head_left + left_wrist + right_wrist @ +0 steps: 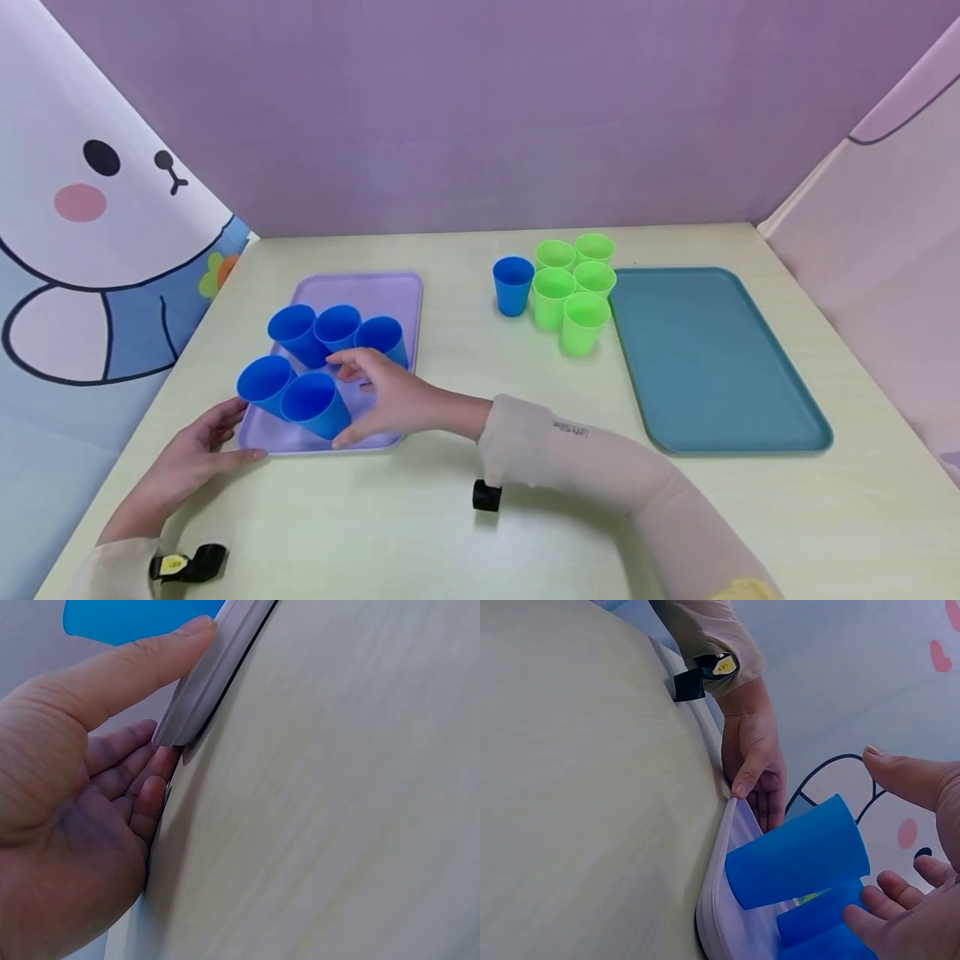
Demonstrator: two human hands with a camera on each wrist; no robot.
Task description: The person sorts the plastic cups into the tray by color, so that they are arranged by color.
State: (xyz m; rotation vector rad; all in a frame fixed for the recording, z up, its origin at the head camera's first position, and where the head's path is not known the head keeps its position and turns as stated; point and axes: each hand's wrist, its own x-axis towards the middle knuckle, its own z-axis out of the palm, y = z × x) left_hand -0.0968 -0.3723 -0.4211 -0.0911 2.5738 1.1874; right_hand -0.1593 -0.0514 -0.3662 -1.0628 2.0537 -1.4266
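On the purple tray [360, 287], at its near side, stands the front right blue cup [317, 408], upright with its mouth up, so its long axis runs vertical. It lies just to the left of my right hand [401, 398], which comes across from the right, palm turned toward the cup's side. My right thumb and fingers are spread well apart, holding nothing; the thumb is low by the cup's near side, the fingertips beyond its far side. The right wrist view shows the gap between them facing the cup, though whether a fingertip brushes one of the blue cups I cannot tell.

My left hand [191, 457] is clamped on the near left corner of the tray, thumb along the rim, fingers at the outer side. Of my two hands, I judge the right to be nearer this cup, while the left is closer to the front left blue cup [264, 387]. Behind them on the tray is a row of three blue cups [296, 337].

Well to the right of the tray, a lone blue cup [513, 290] stands on the table [465, 367] just beside five green cups [585, 325], with the teal tray [727, 367] farther right.
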